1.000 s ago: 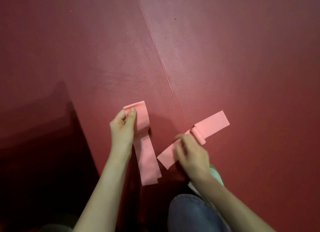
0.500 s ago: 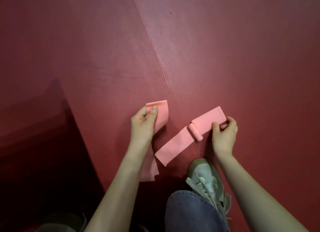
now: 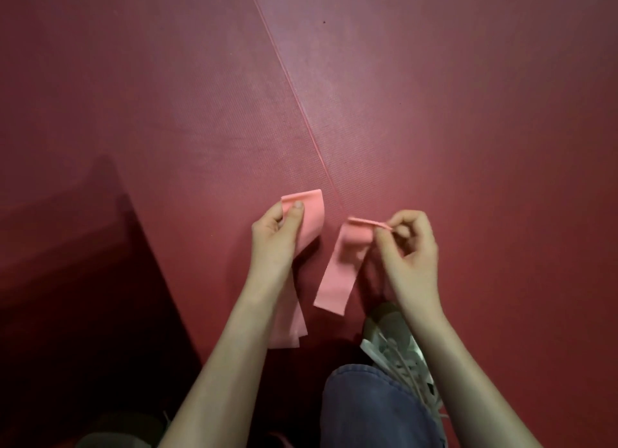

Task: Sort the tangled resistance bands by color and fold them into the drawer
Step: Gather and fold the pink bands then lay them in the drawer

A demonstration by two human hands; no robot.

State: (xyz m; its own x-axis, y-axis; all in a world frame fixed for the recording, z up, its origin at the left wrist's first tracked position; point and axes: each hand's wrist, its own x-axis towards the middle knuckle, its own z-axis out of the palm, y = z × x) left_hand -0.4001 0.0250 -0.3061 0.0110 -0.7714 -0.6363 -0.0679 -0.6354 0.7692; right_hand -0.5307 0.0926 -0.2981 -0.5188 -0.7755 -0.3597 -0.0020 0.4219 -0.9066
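Note:
Two pink resistance bands hang over a dark red mat [image 3: 434,113]. My left hand [image 3: 276,233] pinches the top of the left pink band [image 3: 312,220], whose folded layers hang down behind my forearm to a loose end. My right hand [image 3: 409,247] pinches the top edge of the second pink band [image 3: 341,270], lifted off the mat and hanging down to the lower left. No drawer is in view.
A seam [image 3: 301,113] runs diagonally across the mat. My knee in blue jeans [image 3: 368,407] and a grey-white sneaker [image 3: 398,344] sit under my right forearm. A dark shadowed area [image 3: 67,297] fills the lower left.
My right hand has picked the second band up off the mat by its far end, so it now hangs instead of lying flat. My left hand has shifted slightly right with its band.

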